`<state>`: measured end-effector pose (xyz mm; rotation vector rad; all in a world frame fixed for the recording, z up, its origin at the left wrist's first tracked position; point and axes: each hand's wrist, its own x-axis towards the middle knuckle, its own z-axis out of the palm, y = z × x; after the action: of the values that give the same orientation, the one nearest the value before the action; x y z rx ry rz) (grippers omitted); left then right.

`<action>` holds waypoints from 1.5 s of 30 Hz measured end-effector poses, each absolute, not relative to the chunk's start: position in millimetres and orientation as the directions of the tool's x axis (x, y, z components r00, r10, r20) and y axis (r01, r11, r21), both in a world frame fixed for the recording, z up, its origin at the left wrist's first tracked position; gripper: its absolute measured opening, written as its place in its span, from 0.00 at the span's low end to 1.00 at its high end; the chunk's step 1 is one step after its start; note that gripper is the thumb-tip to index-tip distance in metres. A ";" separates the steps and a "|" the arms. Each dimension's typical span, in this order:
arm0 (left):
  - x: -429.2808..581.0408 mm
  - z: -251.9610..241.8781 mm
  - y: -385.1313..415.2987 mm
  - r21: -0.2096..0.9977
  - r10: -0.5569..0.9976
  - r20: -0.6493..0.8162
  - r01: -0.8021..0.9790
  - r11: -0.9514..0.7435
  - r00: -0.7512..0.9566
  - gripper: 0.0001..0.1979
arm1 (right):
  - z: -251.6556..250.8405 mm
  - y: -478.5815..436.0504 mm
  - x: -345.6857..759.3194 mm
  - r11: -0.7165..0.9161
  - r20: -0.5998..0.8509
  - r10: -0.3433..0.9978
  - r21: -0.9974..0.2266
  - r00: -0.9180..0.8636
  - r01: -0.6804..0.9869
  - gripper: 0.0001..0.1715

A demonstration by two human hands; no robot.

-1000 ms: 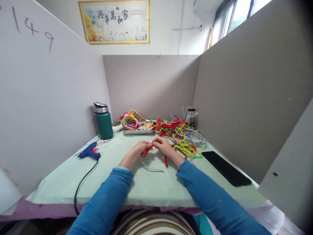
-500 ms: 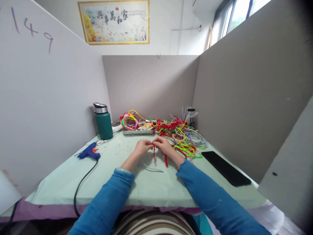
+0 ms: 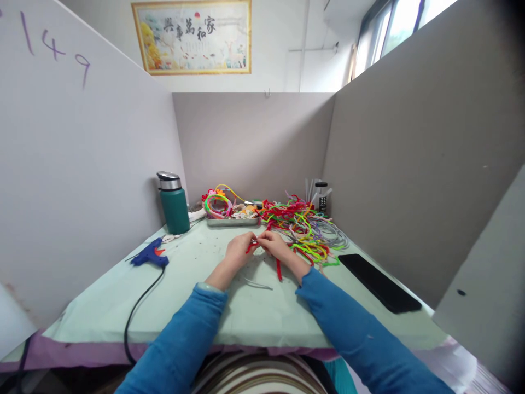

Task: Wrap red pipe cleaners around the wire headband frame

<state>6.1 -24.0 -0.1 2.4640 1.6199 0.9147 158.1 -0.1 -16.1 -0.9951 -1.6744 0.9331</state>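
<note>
Left hand (image 3: 239,250) and right hand (image 3: 274,244) pinch a red stem (image 3: 252,245) in their fingers above the tabletop (image 3: 262,320), presumably because so slender a piece needs steadying from both sides. Glue gun (image 3: 150,253) lies left, apparently within reach. Grey partitions (image 3: 254,137) enclose the pale surface; a framed print (image 3: 192,41) hangs beyond.

In front of the tray (image 3: 233,222), which is showing smooth metal, a red strip (image 3: 251,247) is looking fuzzy; left of the tray, a matt bottle (image 3: 175,211) is wearing a glossy metallic lid (image 3: 168,175).
</note>
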 end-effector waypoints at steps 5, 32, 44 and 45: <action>9.9 3.5 -27.8 0.361 0.857 0.463 0.835 -0.415 0.226 0.11 | -17.1 -0.7 158.4 0.372 0.323 0.911 -0.912 -0.254 0.173 0.11; 4.4 6.1 -16.1 0.966 0.988 -0.005 0.257 -0.035 0.153 0.12 | -18.9 -5.0 159.6 0.538 0.434 0.835 -0.772 -0.338 0.339 0.13; 3.2 -0.6 -11.2 0.929 0.991 0.026 0.363 -0.072 0.131 0.14 | -21.5 -4.3 158.5 0.596 0.498 0.802 -0.702 -0.329 0.390 0.12; 2.9 -1.3 -10.5 0.910 0.992 0.048 0.403 -0.093 0.121 0.15 | -21.7 -4.2 158.3 0.594 0.499 0.804 -0.705 -0.325 0.387 0.12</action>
<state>2.9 -10.5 -1.3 1.6179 1.3886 0.9509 158.3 -4.2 -21.7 -0.9513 -1.9355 0.5921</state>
